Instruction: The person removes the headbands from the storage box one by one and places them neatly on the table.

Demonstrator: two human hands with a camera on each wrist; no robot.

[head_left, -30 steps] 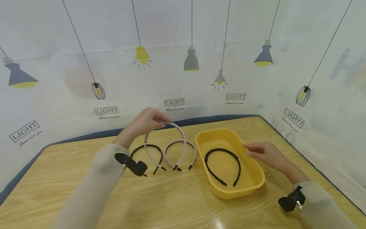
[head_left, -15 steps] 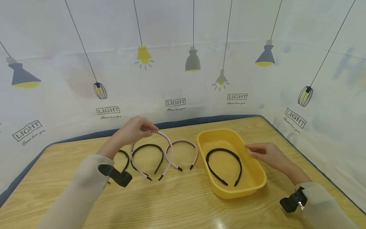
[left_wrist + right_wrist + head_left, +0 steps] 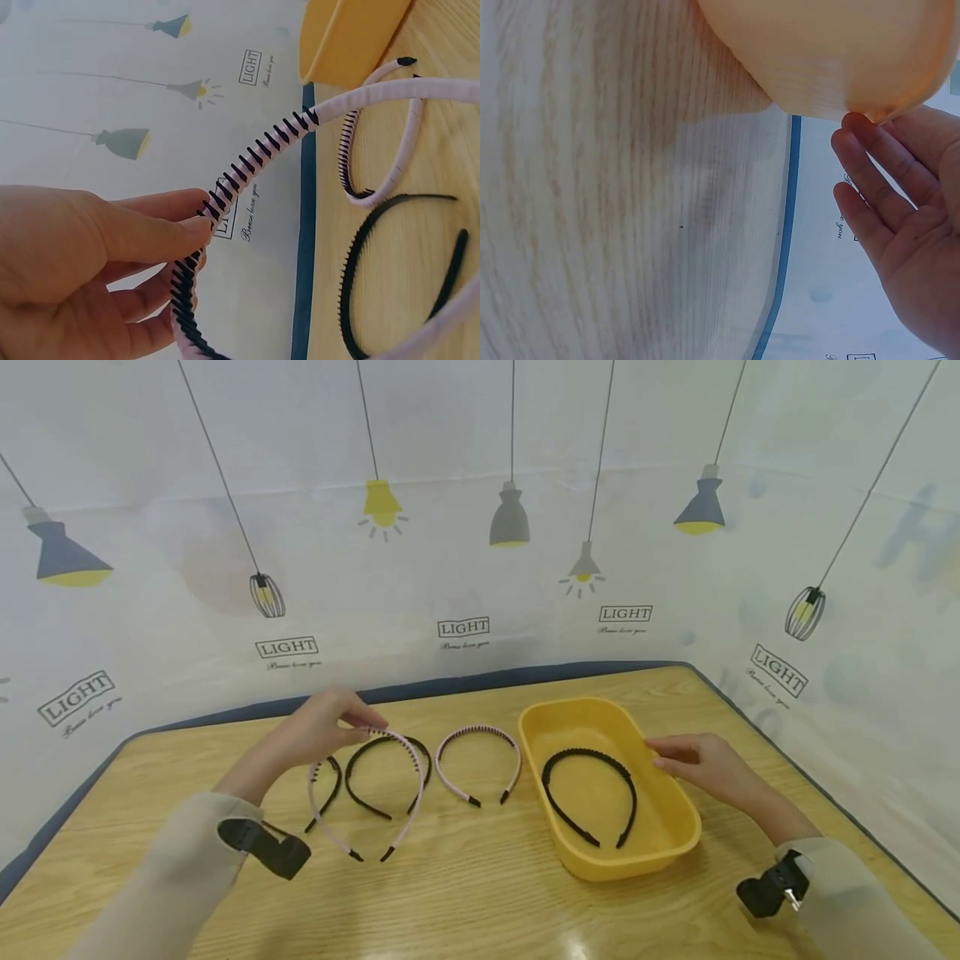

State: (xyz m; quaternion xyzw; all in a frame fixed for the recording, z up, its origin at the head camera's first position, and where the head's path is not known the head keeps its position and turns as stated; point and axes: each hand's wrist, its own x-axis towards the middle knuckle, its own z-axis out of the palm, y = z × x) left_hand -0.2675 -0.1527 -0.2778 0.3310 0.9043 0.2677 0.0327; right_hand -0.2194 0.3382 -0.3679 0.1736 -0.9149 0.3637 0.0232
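Note:
My left hand (image 3: 324, 727) pinches a pink headband (image 3: 421, 777) at the top of its toothed curve, between thumb and fingers. The band's black-tipped ends point down toward the table; in the left wrist view its black teeth (image 3: 251, 160) show along the inner side. Behind it lie a black headband (image 3: 350, 787) and, further left, another black headband (image 3: 334, 785) partly hidden. A second pink headband (image 3: 517, 758) rests to the right of these. My right hand (image 3: 708, 767) pinches the right rim of a yellow plastic bin (image 3: 678, 853), which contains a black headband (image 3: 632, 793).
All of this is on a wooden table (image 3: 450, 902) with a dark blue border (image 3: 480, 683) along its back. A pale wall covering (image 3: 420, 568) printed with hanging lamps rises directly behind and at the right side.
My left hand has moved left and nearer with the pink headband, away from the other pink one and across the black headbands. The right hand stays at the bin's rim.

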